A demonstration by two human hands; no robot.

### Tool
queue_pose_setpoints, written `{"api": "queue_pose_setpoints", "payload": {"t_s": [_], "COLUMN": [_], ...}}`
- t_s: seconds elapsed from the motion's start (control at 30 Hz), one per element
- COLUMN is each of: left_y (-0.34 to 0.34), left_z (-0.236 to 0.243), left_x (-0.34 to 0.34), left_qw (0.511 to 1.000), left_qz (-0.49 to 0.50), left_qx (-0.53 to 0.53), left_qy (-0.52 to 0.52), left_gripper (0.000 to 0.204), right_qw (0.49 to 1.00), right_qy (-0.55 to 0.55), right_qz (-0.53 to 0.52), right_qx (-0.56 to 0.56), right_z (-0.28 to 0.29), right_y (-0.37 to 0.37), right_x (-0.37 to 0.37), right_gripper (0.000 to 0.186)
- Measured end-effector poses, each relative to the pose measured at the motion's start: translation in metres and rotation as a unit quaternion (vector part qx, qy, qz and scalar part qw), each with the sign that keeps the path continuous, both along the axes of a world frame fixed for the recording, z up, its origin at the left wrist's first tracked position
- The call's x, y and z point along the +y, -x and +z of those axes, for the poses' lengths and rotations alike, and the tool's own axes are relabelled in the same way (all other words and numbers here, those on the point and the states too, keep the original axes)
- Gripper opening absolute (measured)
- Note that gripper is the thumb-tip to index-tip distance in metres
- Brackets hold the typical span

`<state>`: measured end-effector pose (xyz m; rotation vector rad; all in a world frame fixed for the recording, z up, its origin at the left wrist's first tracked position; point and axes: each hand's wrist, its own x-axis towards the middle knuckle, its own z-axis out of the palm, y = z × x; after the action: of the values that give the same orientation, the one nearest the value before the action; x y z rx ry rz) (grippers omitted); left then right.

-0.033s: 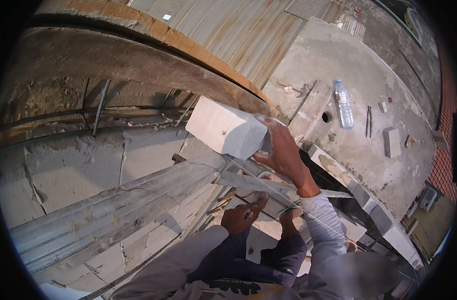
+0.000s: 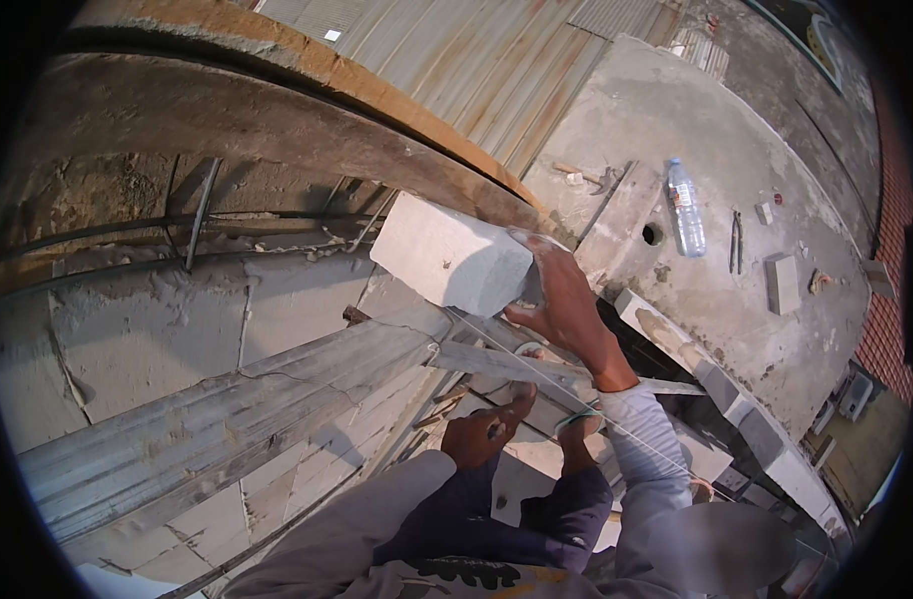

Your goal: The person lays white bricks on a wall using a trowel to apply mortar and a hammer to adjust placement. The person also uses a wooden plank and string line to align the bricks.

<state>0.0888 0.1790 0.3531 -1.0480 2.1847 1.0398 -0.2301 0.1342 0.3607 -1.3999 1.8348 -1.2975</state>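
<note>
A pale, light masonry block (image 2: 441, 255) sits at the end of the wall's top course, beside the timber form board. My right hand (image 2: 566, 304) grips its right end, fingers over the far corner and thumb at the lower near edge. My left hand (image 2: 484, 431) is lower, in front of my thighs, with its fingers curled and no object showing in it. A thin taut string (image 2: 541, 374) runs from beneath the block toward my right forearm. Below my left hand's side lies a long grey plank (image 2: 247, 419).
Block courses (image 2: 147, 339) with rebar (image 2: 203, 215) above are at left. Beyond the right-hand row of blocks (image 2: 721, 384), a concrete slab (image 2: 616, 130) carries a water bottle (image 2: 687, 208), a hammer (image 2: 608, 181), pliers (image 2: 737, 243) and a block piece (image 2: 782, 284). Corrugated sheets (image 2: 436, 60) lie beyond.
</note>
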Motion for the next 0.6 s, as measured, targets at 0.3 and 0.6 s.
{"api": "queue_pose_setpoints", "payload": {"t_s": [0.3, 0.6], "left_y": [0.016, 0.016], "left_z": [0.01, 0.005], "left_x": [-0.002, 0.006], "left_qw": [1.0, 1.0], "left_qz": [-0.003, -0.001], "left_qx": [-0.024, 0.004], "left_qy": [-0.007, -0.006], "left_gripper": [0.038, 0.039], "right_qw": [1.0, 0.995], "right_qy": [-0.005, -0.061], "right_qz": [-0.002, -0.055], "right_qx": [-0.024, -0.06], "right_z": [0.001, 0.016], "right_y": [0.018, 0.053], "right_x": [0.029, 0.104], "right_gripper": [0.094, 0.089]}}
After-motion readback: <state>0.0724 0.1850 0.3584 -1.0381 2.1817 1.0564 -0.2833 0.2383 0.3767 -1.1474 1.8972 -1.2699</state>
